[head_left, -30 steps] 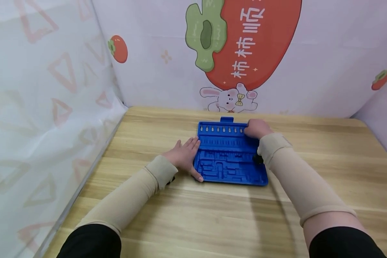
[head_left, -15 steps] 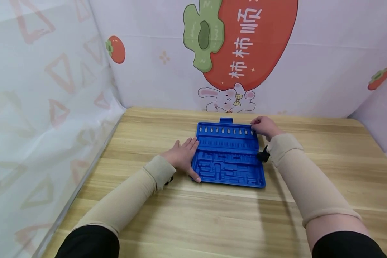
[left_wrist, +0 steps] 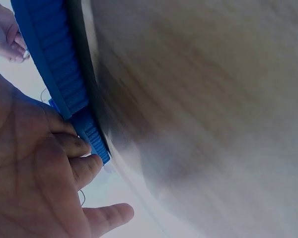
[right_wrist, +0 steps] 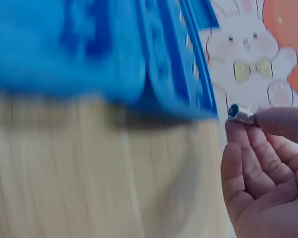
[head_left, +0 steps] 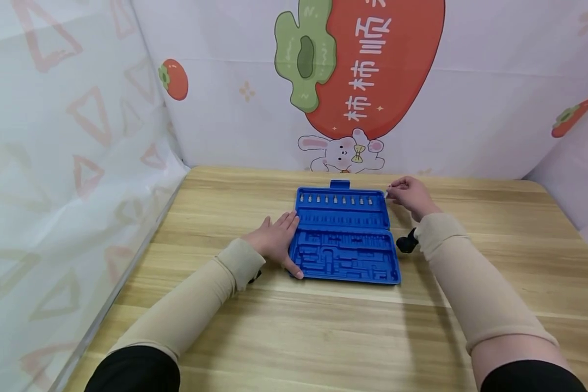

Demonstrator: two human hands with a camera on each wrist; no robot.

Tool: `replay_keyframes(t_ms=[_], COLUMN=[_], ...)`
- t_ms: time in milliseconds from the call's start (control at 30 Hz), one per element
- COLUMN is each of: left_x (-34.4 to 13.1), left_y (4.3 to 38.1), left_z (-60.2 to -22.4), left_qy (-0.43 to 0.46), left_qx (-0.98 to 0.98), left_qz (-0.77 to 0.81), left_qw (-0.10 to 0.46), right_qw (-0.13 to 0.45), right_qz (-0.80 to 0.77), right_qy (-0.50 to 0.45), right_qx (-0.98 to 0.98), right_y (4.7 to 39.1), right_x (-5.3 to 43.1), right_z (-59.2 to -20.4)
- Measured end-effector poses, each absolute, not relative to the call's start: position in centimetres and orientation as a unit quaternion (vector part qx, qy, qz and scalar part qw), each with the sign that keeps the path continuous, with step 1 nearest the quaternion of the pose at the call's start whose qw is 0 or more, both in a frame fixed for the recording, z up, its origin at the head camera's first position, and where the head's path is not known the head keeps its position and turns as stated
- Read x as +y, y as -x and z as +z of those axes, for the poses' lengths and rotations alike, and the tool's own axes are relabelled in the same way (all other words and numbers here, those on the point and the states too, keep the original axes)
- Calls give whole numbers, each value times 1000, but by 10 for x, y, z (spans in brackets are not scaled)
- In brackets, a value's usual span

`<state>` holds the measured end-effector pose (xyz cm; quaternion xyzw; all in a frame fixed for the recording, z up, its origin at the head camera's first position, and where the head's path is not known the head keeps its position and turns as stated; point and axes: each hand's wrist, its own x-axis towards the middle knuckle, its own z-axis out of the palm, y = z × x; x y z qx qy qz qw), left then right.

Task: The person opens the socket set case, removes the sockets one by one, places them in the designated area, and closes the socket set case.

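Observation:
An open blue plastic tool case (head_left: pixel 343 209) lies flat on the table, its moulded recesses facing up. Along its far part stands a row of several small metal sockets (head_left: pixel 344 200). My left hand (head_left: pixel 274 239) rests against the case's left edge with fingers spread, thumb at the near left corner. Just beyond the far right corner, my right hand (head_left: pixel 414 197) pinches a small silver socket (right_wrist: pixel 241 114) between thumb and fingertips. Its hollow end points toward the case in the right wrist view.
The wooden table (head_left: pixel 313 332) stretches around the case. Behind it hangs a printed cloth (head_left: pixel 235 120), and another cloth (head_left: pixel 78 179) runs along the left side. A black wrist camera (head_left: pixel 406 242) sits under the right cuff, close to the case's right edge.
My right hand has moved from the right end of the row to the right, off the case, taking the rightmost socket out. The left hand has stayed at the case's left edge.

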<state>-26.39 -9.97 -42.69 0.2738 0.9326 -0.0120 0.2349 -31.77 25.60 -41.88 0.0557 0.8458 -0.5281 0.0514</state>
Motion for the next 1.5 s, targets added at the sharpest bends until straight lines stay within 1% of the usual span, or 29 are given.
replay_keyframes(t_ms=[200, 467, 667, 900, 1500], left_x=[-105, -111, -109, -107, -105], left_y=[262, 260, 259, 260, 263], left_z=[-424, -422, -422, -421, -424], left_qy=[-267, -270, -270, -269, -274], left_qx=[933, 932, 931, 929, 930], left_qz=[-26, -18, -6, -4, -1], left_qw=[239, 241, 245, 253, 245], right_qw=[69, 93, 87, 91, 91], right_qz=[-516, -451, -412, -399, -347], right_qy=[-73, -77, -72, -88, -80], right_qx=[851, 884, 904, 908, 930], right_y=[316, 317, 316, 317, 319], right_x=[271, 271, 269, 271, 268], right_z=[-423, -426, -424, -426, -426])
